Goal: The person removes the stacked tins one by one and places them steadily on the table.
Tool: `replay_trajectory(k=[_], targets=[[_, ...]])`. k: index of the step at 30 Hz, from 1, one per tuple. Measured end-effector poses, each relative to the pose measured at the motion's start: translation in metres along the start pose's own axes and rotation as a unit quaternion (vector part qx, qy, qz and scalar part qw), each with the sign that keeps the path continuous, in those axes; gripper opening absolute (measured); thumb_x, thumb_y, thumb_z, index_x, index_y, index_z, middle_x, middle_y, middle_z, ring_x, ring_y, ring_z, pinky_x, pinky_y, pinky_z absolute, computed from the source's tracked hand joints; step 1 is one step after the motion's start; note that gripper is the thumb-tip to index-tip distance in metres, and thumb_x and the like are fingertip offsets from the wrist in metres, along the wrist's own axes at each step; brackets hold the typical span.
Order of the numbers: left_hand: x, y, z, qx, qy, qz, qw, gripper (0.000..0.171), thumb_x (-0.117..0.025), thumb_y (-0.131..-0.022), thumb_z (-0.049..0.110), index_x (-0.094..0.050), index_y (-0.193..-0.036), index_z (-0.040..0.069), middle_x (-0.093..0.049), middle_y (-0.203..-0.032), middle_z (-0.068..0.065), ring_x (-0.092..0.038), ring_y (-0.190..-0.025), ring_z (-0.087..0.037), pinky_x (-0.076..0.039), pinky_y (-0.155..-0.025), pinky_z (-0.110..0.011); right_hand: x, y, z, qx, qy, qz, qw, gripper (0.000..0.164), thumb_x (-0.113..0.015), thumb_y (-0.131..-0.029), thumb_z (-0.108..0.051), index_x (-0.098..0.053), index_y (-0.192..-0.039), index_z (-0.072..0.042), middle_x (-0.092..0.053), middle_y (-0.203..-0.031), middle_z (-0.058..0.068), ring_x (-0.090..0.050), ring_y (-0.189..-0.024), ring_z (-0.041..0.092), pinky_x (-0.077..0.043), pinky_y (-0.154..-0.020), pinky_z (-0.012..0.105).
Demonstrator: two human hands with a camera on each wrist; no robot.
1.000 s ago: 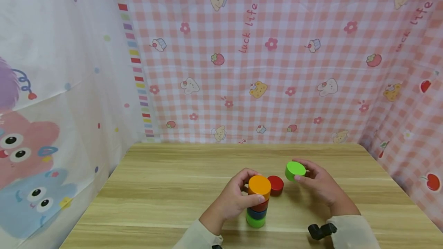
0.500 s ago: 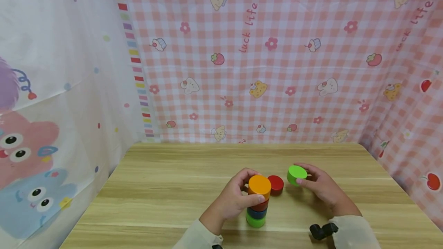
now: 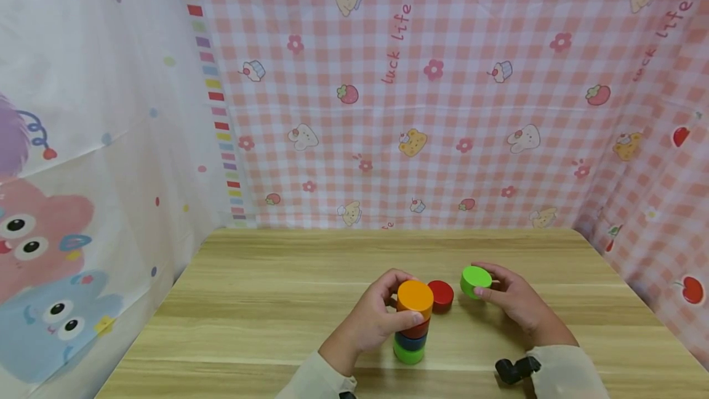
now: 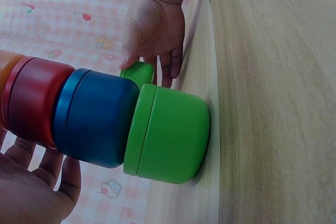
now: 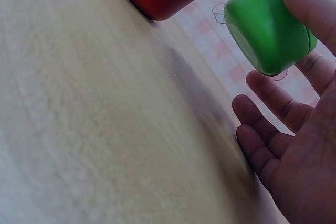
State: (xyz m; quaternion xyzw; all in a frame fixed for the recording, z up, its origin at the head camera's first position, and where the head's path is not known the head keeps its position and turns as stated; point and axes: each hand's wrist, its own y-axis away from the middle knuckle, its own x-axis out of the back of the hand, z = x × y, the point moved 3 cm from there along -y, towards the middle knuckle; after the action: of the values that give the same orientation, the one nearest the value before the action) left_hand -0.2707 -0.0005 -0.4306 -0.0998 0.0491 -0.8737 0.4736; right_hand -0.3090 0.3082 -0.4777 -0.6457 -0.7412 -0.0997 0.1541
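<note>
Four small round lidded jars form an upright stack: green (image 4: 168, 135) at the bottom, then blue (image 4: 100, 116), red (image 4: 39, 100), and orange (image 3: 415, 296) on top. My left hand (image 3: 368, 319) grips the upper part of this stack, its thumb in front and fingers behind. To the right, my right hand (image 3: 517, 303) pinches another green jar (image 5: 268, 30) between thumb and fingers. That jar is held above the tabletop, tilted in the right wrist view. A loose red jar (image 3: 441, 296) stands just behind and right of the stack.
Light wood-grain table (image 3: 266, 300) lies under everything. A pink checked cloth (image 3: 388, 109) hangs behind its far edge, with printed cloth at both sides. A black wrist strap fitting (image 3: 516, 370) sits at the right sleeve (image 3: 565, 368).
The right hand, still pinching the green jar, has shifted slightly right and nearer to me, then nearly stopped. The left hand and the stack have stayed in place.
</note>
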Motion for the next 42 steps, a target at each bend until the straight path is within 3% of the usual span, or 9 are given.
replay_trajectory(k=[7, 24, 34, 42], targets=[[-0.0006, -0.0005, -0.0004, -0.002, -0.003, 0.003, 1.0, 0.04, -0.078, -0.094, 0.021, -0.06, -0.13, 0.019, -0.066, -0.12, 0.002, -0.058, -0.11, -0.018, -0.047, -0.097, -0.038, 0.0002, -0.0001, 0.0042, 0.001, 0.009, -0.008, 1.0, 0.065, -0.075, -0.099, -0.017, -0.047, -0.155, -0.001, -0.055, -0.148, 0.022, -0.057, -0.11, 0.023, -0.049, -0.091, 0.031], [-0.0003, -0.0002, -0.0012, 0.006, 0.003, 0.003, 1.0, 0.041, -0.077, -0.095, 0.02, -0.059, -0.132, 0.017, -0.067, -0.122, 0.0, -0.058, -0.109, -0.02, -0.048, -0.097, -0.042, -0.0041, -0.0014, 0.007, -0.002, 0.051, -0.035, 0.998, 0.067, -0.079, -0.096, -0.02, -0.05, -0.152, 0.003, -0.058, -0.146, 0.025, -0.058, -0.119, 0.023, -0.05, -0.093, 0.021], [-0.0005, 0.0003, -0.0005, 0.003, 0.007, 0.004, 1.0, 0.041, -0.078, -0.094, 0.02, -0.06, -0.131, 0.018, -0.067, -0.122, 0.001, -0.058, -0.109, -0.021, -0.048, -0.096, -0.042, -0.007, -0.0011, 0.0041, -0.012, 0.1, -0.032, 0.994, 0.065, -0.081, -0.094, -0.024, -0.055, -0.147, 0.003, -0.063, -0.139, 0.021, -0.061, -0.117, 0.026, -0.05, -0.097, 0.037], [-0.0007, 0.0004, -0.0012, 0.004, 0.008, -0.006, 0.9999, 0.043, -0.076, -0.095, 0.019, -0.057, -0.133, 0.013, -0.065, -0.123, -0.004, -0.057, -0.108, -0.02, -0.049, -0.094, -0.037, -0.0084, -0.0005, 0.0031, -0.016, 0.08, -0.037, 0.996, 0.062, -0.083, -0.092, -0.019, -0.056, -0.142, 0.006, -0.065, -0.134, 0.021, -0.061, -0.115, 0.025, -0.051, -0.091, 0.023]])
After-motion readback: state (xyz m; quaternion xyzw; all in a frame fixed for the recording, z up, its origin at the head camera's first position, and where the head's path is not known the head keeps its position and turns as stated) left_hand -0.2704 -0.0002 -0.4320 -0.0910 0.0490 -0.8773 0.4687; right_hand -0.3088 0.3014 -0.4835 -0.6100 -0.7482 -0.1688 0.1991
